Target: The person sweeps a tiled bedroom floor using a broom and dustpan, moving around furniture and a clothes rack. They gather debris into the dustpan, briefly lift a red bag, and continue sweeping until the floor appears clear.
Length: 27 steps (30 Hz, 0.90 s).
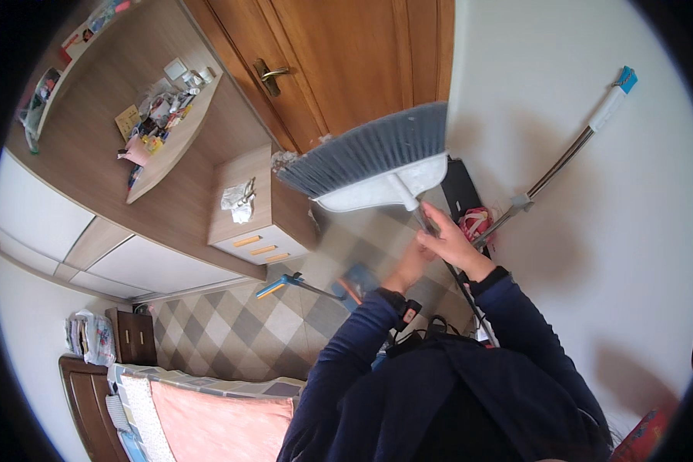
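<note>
- Here, the right hand (450,240) is clenched round the thin handle of a broom (377,165), just below the white base of the broom's head; the fingers (437,222) wrap the handle and hide most of it.
- The left hand (412,262) sits just beside and slightly under the right one, touching it; it is blurred, so I cannot tell whether its fingers grip the handle or only rest against it.
- The broom head, with grey bristles fanned out from a white plastic block, is tilted and raised above both hands, in front of the wooden door (346,61) and the white wall (593,254).
- Both forearms wear dark blue sleeves; each wrist carries a dark band.
- A mop with a metal pole (562,162) and a white and blue grip leans against the wall to the right of the hands, well apart from the broom head.
- A blue dustpan (358,283) with a long handle lies on the checked tile floor (239,331) just left of the left forearm.
- A small wooden cabinet (258,219) with drawers stands left of the door, with crumpled white stuff on top.
- A curved shelf (173,142) above it holds small clutter.
- A bed with a pink cover (208,423) lies at the lower left.
</note>
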Motion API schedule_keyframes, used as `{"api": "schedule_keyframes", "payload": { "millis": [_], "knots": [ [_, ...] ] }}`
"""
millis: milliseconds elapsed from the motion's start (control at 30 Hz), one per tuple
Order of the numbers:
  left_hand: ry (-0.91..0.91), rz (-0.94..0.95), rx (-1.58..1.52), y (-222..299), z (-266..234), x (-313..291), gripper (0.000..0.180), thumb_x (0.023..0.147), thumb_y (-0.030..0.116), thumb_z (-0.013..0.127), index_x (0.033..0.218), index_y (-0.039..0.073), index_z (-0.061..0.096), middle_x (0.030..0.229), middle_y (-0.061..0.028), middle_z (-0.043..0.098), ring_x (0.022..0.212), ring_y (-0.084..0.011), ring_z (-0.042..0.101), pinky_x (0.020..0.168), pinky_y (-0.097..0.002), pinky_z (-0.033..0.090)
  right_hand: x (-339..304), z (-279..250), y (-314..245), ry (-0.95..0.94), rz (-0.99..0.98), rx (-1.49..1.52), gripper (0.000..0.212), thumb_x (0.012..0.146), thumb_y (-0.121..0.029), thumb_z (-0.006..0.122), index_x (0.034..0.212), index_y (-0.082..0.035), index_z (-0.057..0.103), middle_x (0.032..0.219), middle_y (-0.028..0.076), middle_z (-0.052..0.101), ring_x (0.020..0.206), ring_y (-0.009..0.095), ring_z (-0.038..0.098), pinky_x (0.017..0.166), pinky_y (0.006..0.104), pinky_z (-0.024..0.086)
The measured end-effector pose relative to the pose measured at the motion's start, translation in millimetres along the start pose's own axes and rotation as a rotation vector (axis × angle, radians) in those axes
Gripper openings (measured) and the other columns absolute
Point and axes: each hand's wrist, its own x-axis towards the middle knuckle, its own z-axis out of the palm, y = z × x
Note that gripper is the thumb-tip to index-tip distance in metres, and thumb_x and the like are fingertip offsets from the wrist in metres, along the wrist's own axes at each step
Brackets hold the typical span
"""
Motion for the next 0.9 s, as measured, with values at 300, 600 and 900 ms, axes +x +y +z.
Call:
{"api": "schedule_keyframes", "payload": {
  "millis": [300, 600, 900],
  "knots": [
    [0.041, 0.027, 0.546, 18, -46, -62, 0.026, 0.087, 0.009, 0.058, 0.113, 0.001, 0.058, 0.105, -0.0092, 0.061, 0.098, -0.0164, 0.056, 0.088, -0.0287, 0.044, -34, 22, 15, 0.012, 0.173, 0.212, 0.021, 0.09, -0.01, 0.053, 0.109, -0.001, 0.05, 0.087, 0.0, 0.05, 0.078, 0.01, 0.048, 0.072, 0.0265, 0.042],
    [0.845, 0.457, 0.577, 173, -104, -139, 0.039, 0.083, 0.01, 0.066, 0.12, 0.0, 0.058, 0.089, -0.0007, 0.054, 0.078, -0.0083, 0.048, 0.072, -0.0226, 0.043, -102, -6, 37, 0.012, 0.226, 0.174, 0.024, 0.091, -0.01, 0.054, 0.112, 0.0, 0.051, 0.093, 0.0, 0.053, 0.085, 0.009, 0.047, 0.079, 0.0241, 0.04],
    [0.526, 0.303, 0.939, 191, -89, -122, 0.046, 0.072, 0.007, 0.074, 0.116, 0.007, 0.062, 0.088, -0.0056, 0.054, 0.077, -0.0152, 0.051, 0.069, -0.0267, 0.046, -118, -3, 21, 0.033, 0.073, -0.063, 0.034, 0.087, -0.012, 0.058, 0.118, 0.0, 0.052, 0.104, 0.012, 0.059, 0.096, 0.019, 0.055, 0.086, 0.0306, 0.042]
  ]
}}
